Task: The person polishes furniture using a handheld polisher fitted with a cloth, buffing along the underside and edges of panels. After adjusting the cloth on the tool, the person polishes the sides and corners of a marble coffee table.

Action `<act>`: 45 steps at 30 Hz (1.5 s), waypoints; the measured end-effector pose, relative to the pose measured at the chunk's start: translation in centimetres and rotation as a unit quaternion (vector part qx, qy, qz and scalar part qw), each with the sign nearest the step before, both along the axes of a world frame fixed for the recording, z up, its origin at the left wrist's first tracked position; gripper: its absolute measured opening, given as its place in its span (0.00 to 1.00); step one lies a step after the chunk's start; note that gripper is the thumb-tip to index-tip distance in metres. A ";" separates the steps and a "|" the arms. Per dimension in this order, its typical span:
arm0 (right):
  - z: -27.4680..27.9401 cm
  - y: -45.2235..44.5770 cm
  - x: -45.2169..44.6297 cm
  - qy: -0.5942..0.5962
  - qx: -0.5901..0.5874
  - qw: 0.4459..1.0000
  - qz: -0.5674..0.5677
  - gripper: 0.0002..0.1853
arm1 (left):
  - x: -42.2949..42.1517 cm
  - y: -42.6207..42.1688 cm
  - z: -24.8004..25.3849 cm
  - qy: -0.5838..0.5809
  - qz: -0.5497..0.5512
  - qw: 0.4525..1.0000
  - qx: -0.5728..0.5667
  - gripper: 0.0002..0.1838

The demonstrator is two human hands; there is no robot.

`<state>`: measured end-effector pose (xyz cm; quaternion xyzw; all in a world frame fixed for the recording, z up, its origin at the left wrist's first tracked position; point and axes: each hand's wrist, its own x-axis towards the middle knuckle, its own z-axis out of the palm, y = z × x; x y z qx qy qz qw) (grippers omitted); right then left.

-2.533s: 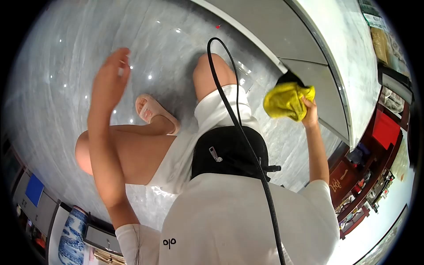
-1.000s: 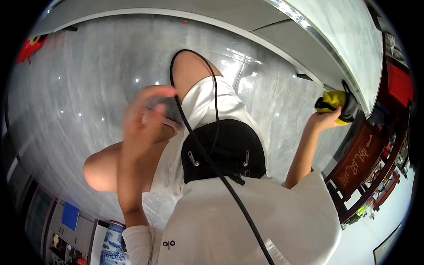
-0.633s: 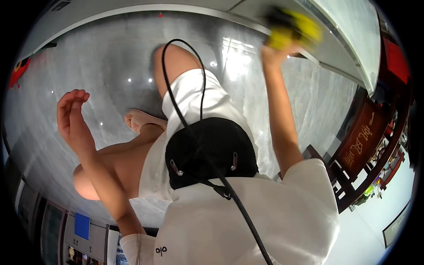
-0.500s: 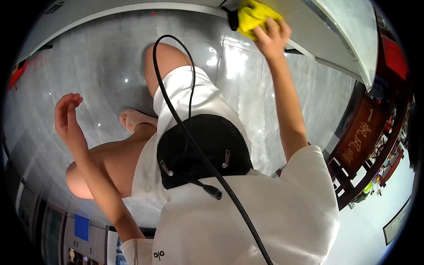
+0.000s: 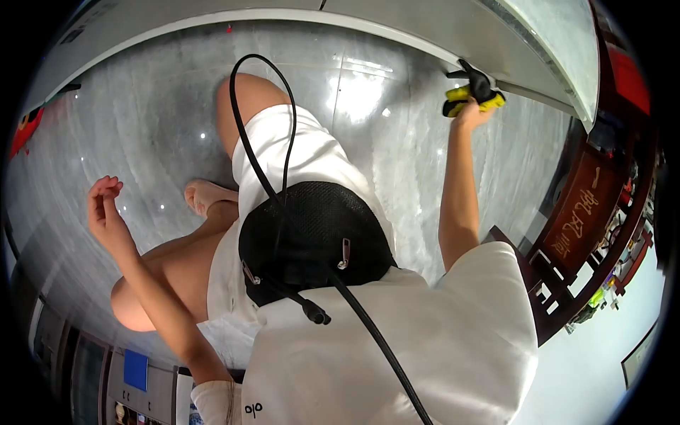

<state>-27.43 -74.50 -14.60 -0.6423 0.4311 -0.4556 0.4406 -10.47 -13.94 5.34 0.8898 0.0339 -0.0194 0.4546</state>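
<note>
My right hand (image 5: 473,116) grips a crumpled yellow-and-black cloth (image 5: 480,86). Black folds of it stick out on the far side, beside the lower edge of a grey cabinet panel (image 5: 411,32); whether the cloth touches the panel I cannot tell. On the left, my left hand (image 5: 108,212) is raised in the air over my bent knee, fingers loosely curled, thumb apart, holding nothing. A black pouch (image 5: 319,227) sits at my waist, with a black cable (image 5: 368,312) looping across it.
Shiny grey floor tiles (image 5: 163,106) lie under me. To the right stands a dark red wooden rack (image 5: 577,212) with gold characters and several small items. A red object (image 5: 27,131) is at the far left, and a blue panel (image 5: 135,370) is on the cabinets at lower left.
My right hand has moved right and down from the panel's face to its lower edge, and more of the cloth's black side shows. My left hand has dropped slightly.
</note>
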 end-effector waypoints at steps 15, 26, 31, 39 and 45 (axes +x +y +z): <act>9.5 13.2 13.6 0.054 -0.470 0.870 0.140 0.26 | 0.8 -1.2 -0.1 -0.058 0.015 0.998 0.013 0.10; 8.5 15.5 4.5 0.196 -0.225 0.918 0.263 0.25 | 0.8 -1.9 1.1 -0.061 0.063 0.996 -0.009 0.10; 15.3 14.0 11.2 0.001 -0.355 0.926 0.130 0.30 | -0.1 -2.9 2.1 -0.094 0.031 0.995 -0.011 0.10; 10.0 18.4 15.7 0.298 -0.503 0.772 0.249 0.20 | -0.2 -1.8 2.5 -0.136 0.023 0.990 0.010 0.10; 7.8 20.5 15.3 0.543 -0.290 0.705 0.352 0.18 | 0.2 -1.5 2.4 -0.128 0.007 0.991 0.028 0.09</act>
